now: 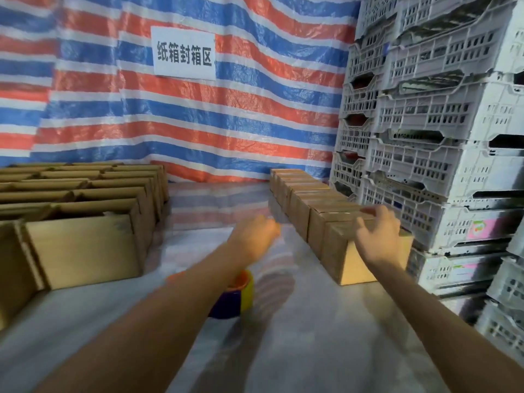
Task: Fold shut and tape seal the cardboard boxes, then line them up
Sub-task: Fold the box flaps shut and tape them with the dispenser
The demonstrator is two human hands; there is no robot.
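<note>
A row of closed cardboard boxes [309, 199] runs along the right, ending in the nearest box [351, 268]. My right hand [378, 236] hovers over that nearest box with fingers spread, holding nothing. My left hand [255, 239] is blurred, stretched out left of the row above the floor sheet, fingers loosely curled and empty. Under my left forearm sits a tape dispenser [236, 296] in orange, yellow and blue, partly hidden. Several open cardboard boxes [85, 222] with raised flaps stand on the left.
Stacks of white plastic crates [442, 137] rise right behind the box row. A red, white and blue striped tarp [226, 123] with a white paper sign [184, 53] forms the back wall. A pale plastic sheet [198, 350] covers the floor between the box groups.
</note>
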